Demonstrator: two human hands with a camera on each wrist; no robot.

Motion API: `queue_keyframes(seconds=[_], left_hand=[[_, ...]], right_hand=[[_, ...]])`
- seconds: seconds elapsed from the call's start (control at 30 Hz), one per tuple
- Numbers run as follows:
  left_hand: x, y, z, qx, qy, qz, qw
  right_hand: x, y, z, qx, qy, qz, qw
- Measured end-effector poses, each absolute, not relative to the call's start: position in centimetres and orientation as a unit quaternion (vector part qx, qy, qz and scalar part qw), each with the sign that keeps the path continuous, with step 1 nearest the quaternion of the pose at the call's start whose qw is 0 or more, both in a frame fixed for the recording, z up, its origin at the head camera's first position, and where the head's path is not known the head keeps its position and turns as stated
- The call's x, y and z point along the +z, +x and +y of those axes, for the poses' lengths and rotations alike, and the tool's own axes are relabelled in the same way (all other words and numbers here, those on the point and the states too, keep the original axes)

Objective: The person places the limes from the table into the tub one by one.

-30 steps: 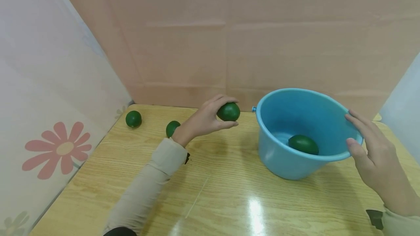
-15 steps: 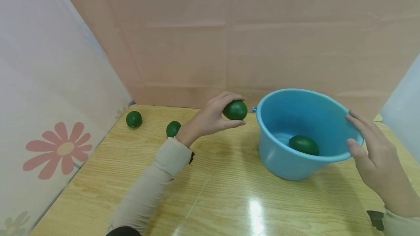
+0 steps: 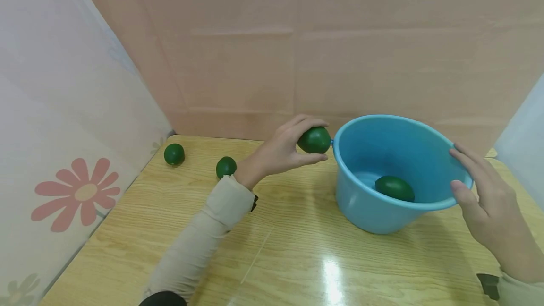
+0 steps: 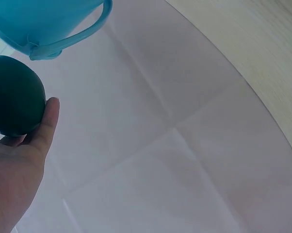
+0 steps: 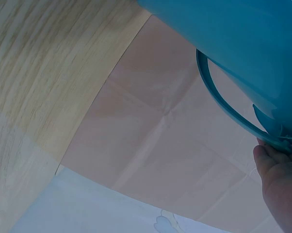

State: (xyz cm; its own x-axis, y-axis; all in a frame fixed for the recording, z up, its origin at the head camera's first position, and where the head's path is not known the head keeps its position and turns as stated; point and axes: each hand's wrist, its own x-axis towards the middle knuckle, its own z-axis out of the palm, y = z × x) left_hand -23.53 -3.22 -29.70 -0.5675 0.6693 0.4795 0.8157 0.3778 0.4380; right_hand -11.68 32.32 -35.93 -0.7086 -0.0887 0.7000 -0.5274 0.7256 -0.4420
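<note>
A glossy dark green oval fruit [image 3: 313, 140], avocado-like, is held by my left hand [image 3: 282, 148] just left of the blue bucket [image 3: 361, 202]. The thumb lies below it and the fingers above. In the left wrist view the same fruit [image 4: 15, 97] sits in the palm, near the bucket's handle [image 4: 78, 39]. My right hand [image 3: 493, 207] holds the bucket's rim at its right side. In the right wrist view the right fingers [image 5: 269, 158] are by the handle's joint. One green fruit [image 3: 394, 188] lies inside the bucket.
Two more green fruits lie on the wooden table [image 3: 297, 249]: one fruit [image 3: 174, 154] at the far left, another fruit [image 3: 226, 166] behind the left wrist, partly hidden. A beige sheet [image 3: 238, 60] stands behind the table. A flowered panel [image 3: 85, 107] borders the left side.
My left hand has moved right with the green fruit, up to the bucket's left edge. The right hand and the bucket have stayed nearly still.
</note>
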Motion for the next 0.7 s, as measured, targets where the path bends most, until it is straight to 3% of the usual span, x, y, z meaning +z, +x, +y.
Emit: queue_keyframes(seconds=[0.7], left_hand=[[-29.0,-22.9,-1.2,-0.325,-0.468,-0.811,0.132]], right_hand=[[-36.3,-12.0,32.5,0.317,0.197,-0.853,0.364]])
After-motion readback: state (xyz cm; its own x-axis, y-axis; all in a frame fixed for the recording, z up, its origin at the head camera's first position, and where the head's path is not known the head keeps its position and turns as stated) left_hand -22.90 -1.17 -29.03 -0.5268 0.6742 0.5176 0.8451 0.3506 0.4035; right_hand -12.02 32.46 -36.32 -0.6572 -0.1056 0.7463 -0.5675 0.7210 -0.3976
